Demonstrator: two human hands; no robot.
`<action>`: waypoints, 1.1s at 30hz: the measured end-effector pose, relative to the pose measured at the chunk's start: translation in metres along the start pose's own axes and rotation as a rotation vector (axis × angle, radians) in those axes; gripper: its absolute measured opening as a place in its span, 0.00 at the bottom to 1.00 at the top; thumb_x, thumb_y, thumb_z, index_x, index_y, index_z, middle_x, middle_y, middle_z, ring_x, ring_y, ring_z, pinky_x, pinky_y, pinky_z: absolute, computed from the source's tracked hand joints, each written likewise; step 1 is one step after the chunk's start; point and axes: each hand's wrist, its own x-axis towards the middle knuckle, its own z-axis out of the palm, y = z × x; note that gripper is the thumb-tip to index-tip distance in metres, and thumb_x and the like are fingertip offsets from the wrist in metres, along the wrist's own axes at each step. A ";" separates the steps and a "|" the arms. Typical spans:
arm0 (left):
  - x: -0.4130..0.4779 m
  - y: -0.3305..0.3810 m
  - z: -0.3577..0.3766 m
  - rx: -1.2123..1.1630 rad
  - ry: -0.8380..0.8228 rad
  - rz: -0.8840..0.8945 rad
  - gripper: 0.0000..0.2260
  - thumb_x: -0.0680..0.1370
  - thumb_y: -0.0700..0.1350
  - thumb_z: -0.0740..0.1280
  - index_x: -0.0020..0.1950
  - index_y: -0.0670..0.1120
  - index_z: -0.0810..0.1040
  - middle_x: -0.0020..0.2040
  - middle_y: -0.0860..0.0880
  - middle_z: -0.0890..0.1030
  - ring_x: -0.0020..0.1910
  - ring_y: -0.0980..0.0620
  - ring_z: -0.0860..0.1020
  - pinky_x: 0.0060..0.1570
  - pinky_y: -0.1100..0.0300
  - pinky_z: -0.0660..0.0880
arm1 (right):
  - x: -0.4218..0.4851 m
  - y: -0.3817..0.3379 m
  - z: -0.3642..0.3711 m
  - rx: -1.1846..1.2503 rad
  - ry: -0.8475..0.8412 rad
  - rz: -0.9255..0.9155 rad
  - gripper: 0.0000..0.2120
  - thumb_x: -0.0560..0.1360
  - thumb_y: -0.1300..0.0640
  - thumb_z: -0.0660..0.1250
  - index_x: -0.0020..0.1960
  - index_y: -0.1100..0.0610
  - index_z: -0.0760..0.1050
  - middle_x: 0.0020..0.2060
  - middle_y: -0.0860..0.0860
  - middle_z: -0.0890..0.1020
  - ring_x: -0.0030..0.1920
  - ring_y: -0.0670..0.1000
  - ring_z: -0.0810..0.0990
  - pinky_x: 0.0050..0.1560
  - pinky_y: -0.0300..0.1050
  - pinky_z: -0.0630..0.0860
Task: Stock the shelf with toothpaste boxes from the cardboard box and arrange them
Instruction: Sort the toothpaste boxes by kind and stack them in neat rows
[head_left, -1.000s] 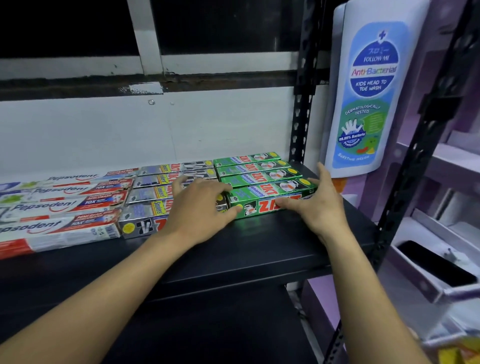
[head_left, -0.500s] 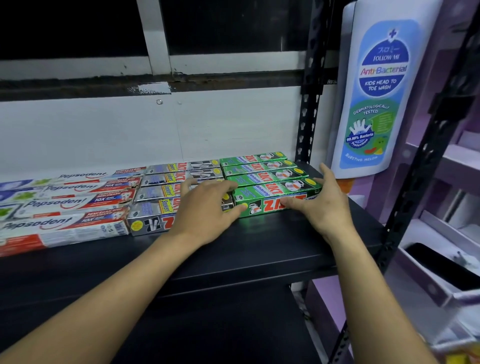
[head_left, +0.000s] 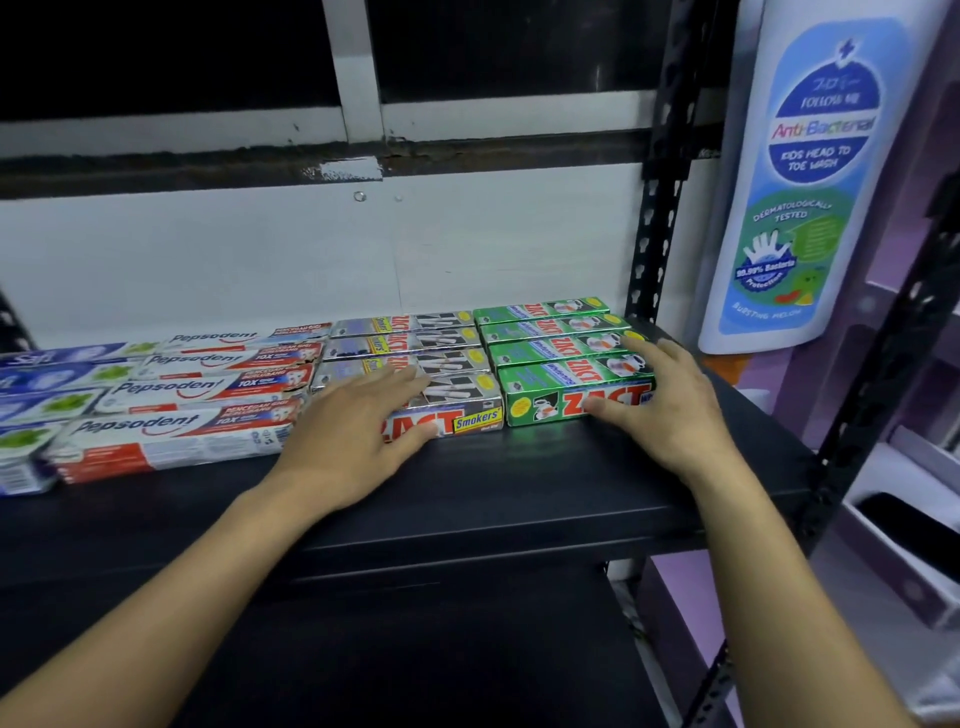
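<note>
**Shelf stock: toothpaste boxes, two hands on the front row**

Item 1. Green ZACT boxes (head_left: 566, 397): four, lying flat on the black shelf (head_left: 519, 488) at its right end, ranked one behind another from the front box back to the wall. Each long axis runs left to right, parallel to the shelf's front edge. The front box shows its narrow printed side to the camera, with the lettering upright.

Item 2. Silver ZACT Smokers boxes (head_left: 462, 410): four, same lay and same axis, just left of the green rank and touching it.

Item 3. Right hand (head_left: 670, 415): fingers spread and nearly straight across the tops of the nearer green boxes at their right end, thumb against the front box's printed side.

Item 4. Left hand (head_left: 358, 436): laid flat, fingers extended over the top of the front silver box, thumb against its front face. It covers that box's left half.

Item 5. Pepsodent boxes (head_left: 182, 436): longer, flat, left of the silver rank, long axes also left to right.

Item 6. Blue boxes (head_left: 36, 379): far left, partly cut off.

Item 7. Large wash bottle (head_left: 810, 182): upright, right of the shelf post (head_left: 662, 182).
</note>
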 end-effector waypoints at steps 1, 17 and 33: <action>0.000 0.001 0.000 -0.001 0.002 0.002 0.28 0.79 0.64 0.59 0.77 0.58 0.63 0.77 0.58 0.62 0.77 0.56 0.60 0.74 0.56 0.55 | 0.000 -0.001 0.000 -0.011 -0.011 0.005 0.39 0.66 0.42 0.77 0.74 0.44 0.66 0.76 0.50 0.60 0.75 0.56 0.59 0.71 0.55 0.62; 0.000 0.000 0.005 0.035 0.019 0.013 0.27 0.80 0.63 0.56 0.78 0.60 0.58 0.78 0.60 0.58 0.77 0.58 0.57 0.69 0.64 0.48 | -0.004 -0.005 -0.002 -0.016 -0.019 0.027 0.32 0.68 0.42 0.76 0.69 0.45 0.72 0.77 0.49 0.58 0.75 0.55 0.57 0.71 0.53 0.62; -0.011 -0.012 -0.002 -0.048 0.107 0.031 0.27 0.78 0.64 0.59 0.76 0.56 0.67 0.75 0.57 0.68 0.76 0.55 0.62 0.75 0.57 0.51 | -0.005 -0.010 0.003 -0.123 0.085 -0.039 0.28 0.72 0.38 0.68 0.68 0.50 0.74 0.75 0.54 0.63 0.75 0.58 0.58 0.74 0.56 0.59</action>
